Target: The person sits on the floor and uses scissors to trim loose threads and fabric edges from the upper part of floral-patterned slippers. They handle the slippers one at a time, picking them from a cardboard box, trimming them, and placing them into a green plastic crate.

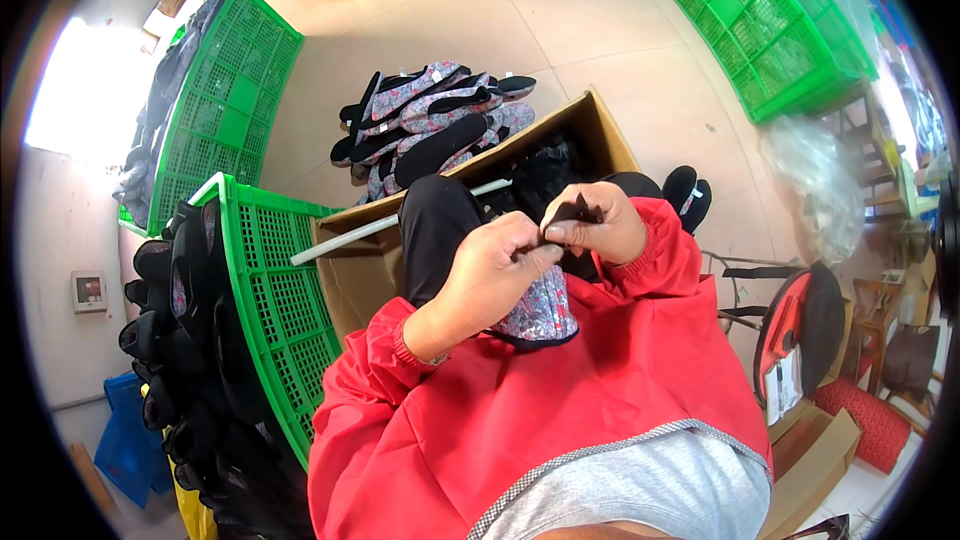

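A slipper [541,310] in grey, red and blue floral cloth lies over my lap, its upper part hidden behind my hands. My left hand [492,265] is closed, thumb and fingers pinching the dark edge of the slipper. Close beside it, my right hand [603,228] is also closed, gripping a dark flap [574,212] that seems to belong to the same slipper. Directly beyond my knees sits an open cardboard box [600,130] with black items [545,175] inside. A white tube [395,223] slants across the box's left part.
Floral slippers with black soles [440,145] are heaped on the floor past the box. Green crates [285,310] full of black slippers [200,340] stand at left; another green crate [755,25] is at far right. A round red-and-black stool [800,330] stands right.
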{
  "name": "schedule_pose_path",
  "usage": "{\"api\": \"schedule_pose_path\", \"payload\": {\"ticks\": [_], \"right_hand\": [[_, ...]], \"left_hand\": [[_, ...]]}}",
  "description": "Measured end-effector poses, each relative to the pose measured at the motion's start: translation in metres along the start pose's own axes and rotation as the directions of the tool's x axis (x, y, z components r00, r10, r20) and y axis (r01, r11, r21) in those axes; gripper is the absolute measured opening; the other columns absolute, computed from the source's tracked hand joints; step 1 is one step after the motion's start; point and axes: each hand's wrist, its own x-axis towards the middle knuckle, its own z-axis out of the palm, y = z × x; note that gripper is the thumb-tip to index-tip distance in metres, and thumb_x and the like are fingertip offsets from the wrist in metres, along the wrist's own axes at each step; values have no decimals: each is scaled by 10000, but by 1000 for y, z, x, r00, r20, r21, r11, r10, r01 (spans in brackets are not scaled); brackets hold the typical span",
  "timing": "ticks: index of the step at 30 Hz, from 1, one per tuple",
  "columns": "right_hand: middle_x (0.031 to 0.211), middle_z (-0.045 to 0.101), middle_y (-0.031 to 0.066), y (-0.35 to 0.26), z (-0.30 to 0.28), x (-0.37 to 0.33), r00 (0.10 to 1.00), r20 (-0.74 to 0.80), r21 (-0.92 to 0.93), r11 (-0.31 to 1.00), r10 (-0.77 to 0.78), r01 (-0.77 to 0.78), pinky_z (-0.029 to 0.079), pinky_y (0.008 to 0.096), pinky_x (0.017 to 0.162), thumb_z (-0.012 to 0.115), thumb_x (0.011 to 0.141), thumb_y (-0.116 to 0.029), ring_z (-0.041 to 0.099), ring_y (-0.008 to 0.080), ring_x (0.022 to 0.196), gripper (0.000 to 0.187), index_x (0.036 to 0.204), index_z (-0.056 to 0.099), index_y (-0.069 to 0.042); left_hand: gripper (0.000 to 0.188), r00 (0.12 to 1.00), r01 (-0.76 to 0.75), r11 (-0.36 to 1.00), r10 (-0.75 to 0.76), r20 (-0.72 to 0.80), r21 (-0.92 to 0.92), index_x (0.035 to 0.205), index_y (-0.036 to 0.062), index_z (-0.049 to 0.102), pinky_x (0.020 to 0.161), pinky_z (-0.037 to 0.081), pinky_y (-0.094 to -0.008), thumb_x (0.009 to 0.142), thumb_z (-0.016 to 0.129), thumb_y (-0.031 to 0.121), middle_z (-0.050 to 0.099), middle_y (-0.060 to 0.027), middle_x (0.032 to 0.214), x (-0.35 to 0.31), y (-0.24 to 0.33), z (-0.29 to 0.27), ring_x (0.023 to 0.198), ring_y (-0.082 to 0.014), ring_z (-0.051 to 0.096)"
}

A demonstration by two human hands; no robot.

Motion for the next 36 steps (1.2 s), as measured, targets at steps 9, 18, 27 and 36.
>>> {"api": "schedule_pose_path", "payload": {"ticks": [9,18,27,36], "right_hand": [[883,596,18,-1,-39,-7,977,161,-246,964,141,-98,437,235,709,464,1008,-514,550,70,791,510,1199,453,-42],[959,595,48,-2,-41,-7,969,219,-277,959,117,-53,471,248,757,600,988,-249,584,107,847,255,1087,522,-28],[846,681,72,-21,-33,9,964,174,-544,835,203,-78,507,319,730,610,950,-423,672,173,802,385,1017,581,-45],[831,682,62,-30,-30,14,954,213,-679,734,214,-13,508,324,727,641,936,-392,670,182,793,367,1049,590,-47]], "left_hand": [[100,975,12,1000,-9,-223,11,850,-15,610,592,428,-254,922,629,52,582,-34,711,4,3,-7,646,-82,490],[107,899,-165,973,214,-381,159,1019,-5,612,686,493,-258,946,543,-40,681,-81,836,13,-26,3,730,-146,640],[110,928,-141,989,150,-341,53,1036,-7,590,703,467,-245,1005,494,36,625,-40,820,13,-22,2,750,-107,573],[172,965,-107,991,84,-248,-79,1058,7,594,737,438,-237,1040,478,134,580,-6,887,16,-26,0,801,-78,500]]}}
